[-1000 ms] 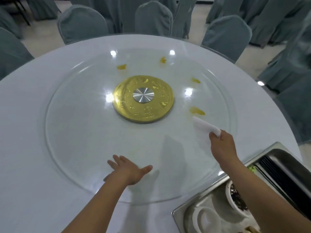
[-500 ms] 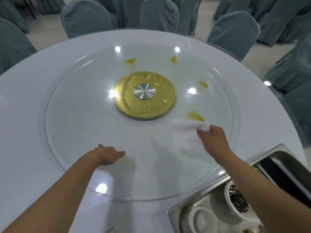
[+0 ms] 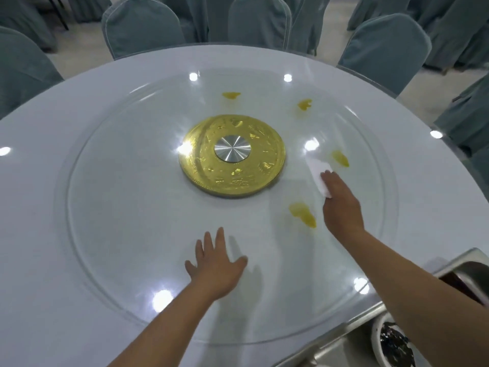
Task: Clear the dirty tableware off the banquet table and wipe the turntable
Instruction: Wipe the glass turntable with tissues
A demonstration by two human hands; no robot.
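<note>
Head cam | right hand (image 3: 341,205) slid its gripped white cloth (image 3: 318,173) from 5 toward 3 o'clock on the glass turntable (image 3: 119,207), missing that yellow smear (image 3: 303,214) | left hand (image 3: 215,263) flat, fingers spread, steadying at 6 | four smears left, worktop otherwise cleared

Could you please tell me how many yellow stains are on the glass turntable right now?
4 yellow stains: far side, far right, beside the white cloth, and nearest, left of the right hand. The hand or cloth may hide more.
</note>
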